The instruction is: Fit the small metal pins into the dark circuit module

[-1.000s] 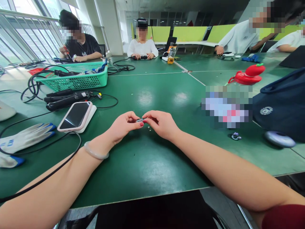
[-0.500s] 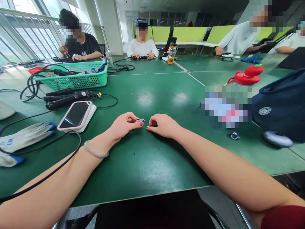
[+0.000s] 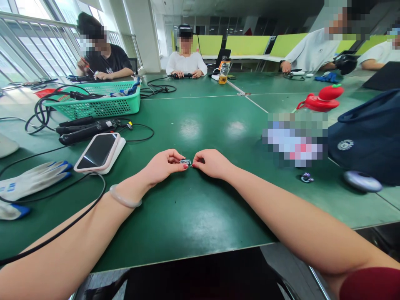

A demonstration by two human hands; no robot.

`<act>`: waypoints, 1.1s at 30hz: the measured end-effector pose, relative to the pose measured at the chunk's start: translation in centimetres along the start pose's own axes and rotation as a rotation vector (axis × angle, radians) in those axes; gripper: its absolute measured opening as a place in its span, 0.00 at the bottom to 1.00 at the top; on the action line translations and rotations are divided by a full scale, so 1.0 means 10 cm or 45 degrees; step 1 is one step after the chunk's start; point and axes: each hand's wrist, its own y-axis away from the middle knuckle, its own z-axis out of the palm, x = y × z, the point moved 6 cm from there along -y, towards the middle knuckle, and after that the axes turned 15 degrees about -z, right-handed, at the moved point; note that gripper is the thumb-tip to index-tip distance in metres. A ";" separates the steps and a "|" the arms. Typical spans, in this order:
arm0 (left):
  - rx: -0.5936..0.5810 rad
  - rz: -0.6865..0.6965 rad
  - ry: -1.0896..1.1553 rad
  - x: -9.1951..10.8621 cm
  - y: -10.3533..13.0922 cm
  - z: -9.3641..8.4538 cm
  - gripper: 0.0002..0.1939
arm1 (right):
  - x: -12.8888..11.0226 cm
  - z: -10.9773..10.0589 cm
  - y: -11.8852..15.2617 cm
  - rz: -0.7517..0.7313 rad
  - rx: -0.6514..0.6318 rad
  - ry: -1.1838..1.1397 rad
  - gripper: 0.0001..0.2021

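**Small metallic piece (image 3: 185,162) held between fingertips at a green table (image 3: 184,208)**

From where I stand, the person on the near side has both hands at the middle of the table, fingertips almost meeting. The left hand (image 3: 164,167) grips the piece between thumb and fingers, leaving its right end sticking out. The right hand (image 3: 213,163) has thumb and finger pinched on a tiny light bit (image 3: 191,166) just beside that end; I can't tell whether the two touch. A pale bracelet (image 3: 123,201) circles the left wrist.

To the left lie a pink-cased phone (image 3: 96,151) and some white-and-blue gloves (image 3: 34,179), with black handheld grips (image 3: 83,134) and a mint green basket (image 3: 106,109) farther back. To the right, a small shiny trinket (image 3: 306,178) lies near a rounded purplish object (image 3: 362,181), and beyond these are a navy bag (image 3: 368,137) and a red bottle lid (image 3: 323,100).

On the far side sits a co-worker in white (image 3: 186,62); another in black (image 3: 114,62) sits at far left.
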 end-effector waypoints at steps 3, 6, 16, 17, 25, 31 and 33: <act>-0.003 0.007 -0.020 0.00 0.00 0.00 0.16 | 0.03 0.01 -0.01 0.035 0.001 0.001 0.06; -0.003 0.009 -0.031 0.00 0.00 0.00 0.16 | 0.06 0.00 -0.02 0.091 0.013 -0.005 0.06; 0.007 0.004 -0.064 0.00 -0.01 0.00 0.15 | 0.12 -0.03 -0.05 0.140 0.082 0.029 0.07; 0.007 0.005 -0.065 0.00 -0.01 0.00 0.15 | 0.12 -0.03 -0.05 0.139 0.092 0.034 0.06; -0.005 -0.019 -0.073 0.00 0.00 0.01 0.14 | 0.15 -0.06 -0.03 0.135 0.127 0.036 0.06; -0.003 -0.022 -0.081 0.01 0.01 0.02 0.14 | 0.25 -0.06 -0.04 0.229 0.148 0.037 0.06; -0.008 -0.018 -0.090 0.01 0.01 0.02 0.14 | 0.29 -0.06 -0.04 0.278 0.151 0.027 0.07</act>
